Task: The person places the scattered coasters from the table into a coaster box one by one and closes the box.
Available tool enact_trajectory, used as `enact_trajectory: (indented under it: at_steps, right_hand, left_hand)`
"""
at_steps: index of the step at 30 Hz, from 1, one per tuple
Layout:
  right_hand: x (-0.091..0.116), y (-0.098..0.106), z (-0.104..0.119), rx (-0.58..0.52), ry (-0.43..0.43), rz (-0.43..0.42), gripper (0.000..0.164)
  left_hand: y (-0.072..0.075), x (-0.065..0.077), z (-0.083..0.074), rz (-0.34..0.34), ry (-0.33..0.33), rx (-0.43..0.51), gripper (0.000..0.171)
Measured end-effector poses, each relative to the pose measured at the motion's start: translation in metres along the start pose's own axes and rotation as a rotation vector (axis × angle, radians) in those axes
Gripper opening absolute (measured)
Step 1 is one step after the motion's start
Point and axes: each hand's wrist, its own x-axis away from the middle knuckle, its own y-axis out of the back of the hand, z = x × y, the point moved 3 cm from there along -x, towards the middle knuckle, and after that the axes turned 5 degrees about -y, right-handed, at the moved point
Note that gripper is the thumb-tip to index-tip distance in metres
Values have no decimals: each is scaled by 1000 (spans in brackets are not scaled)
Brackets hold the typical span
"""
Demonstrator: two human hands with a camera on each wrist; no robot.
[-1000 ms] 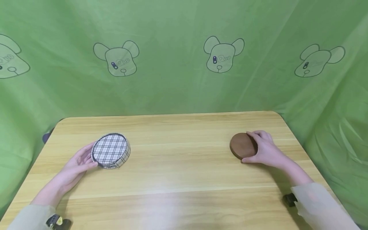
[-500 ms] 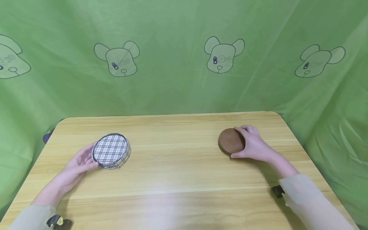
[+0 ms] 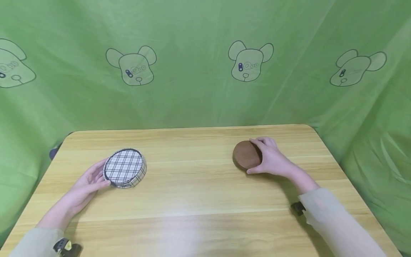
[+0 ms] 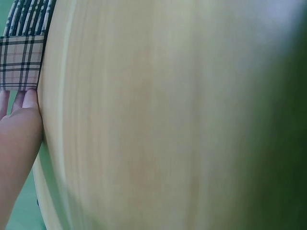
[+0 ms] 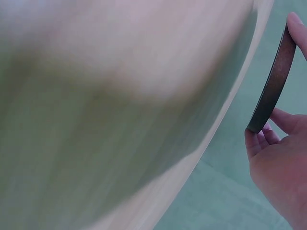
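Note:
A round, shallow plaid box (image 3: pixel 124 167), white with dark lines and a dark rim, is at the left of the table in the head view. My left hand (image 3: pixel 81 187) holds it by its left side, the thumb at the near edge. Its plaid side wall (image 4: pixel 20 62) shows in the left wrist view, with fingers right at the bottom edge. My right hand (image 3: pixel 273 159) grips a flat brown disc (image 3: pixel 245 154) between thumb and fingers at opposite edges. In the right wrist view the disc (image 5: pixel 277 79) appears edge-on, held above the table.
Both hands are over a light wooden table (image 3: pixel 179 200) with rounded far corners. A green curtain (image 3: pixel 192 71) printed with cartoon bear heads hangs behind it and along the sides. A dark object (image 3: pixel 54 151) shows beyond the table's left edge.
My right hand has moved left and slightly away from me, carrying the brown disc closer to the middle. The left hand and the plaid box have stayed nearly still.

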Motion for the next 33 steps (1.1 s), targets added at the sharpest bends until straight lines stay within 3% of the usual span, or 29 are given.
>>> enact_trajectory:
  at_steps: [33]
  right_hand:
    - [-38, -34, 78, -120, 85, 62, 118]
  left_hand:
    - [1, 0, 0, -17, 23, -8, 82]
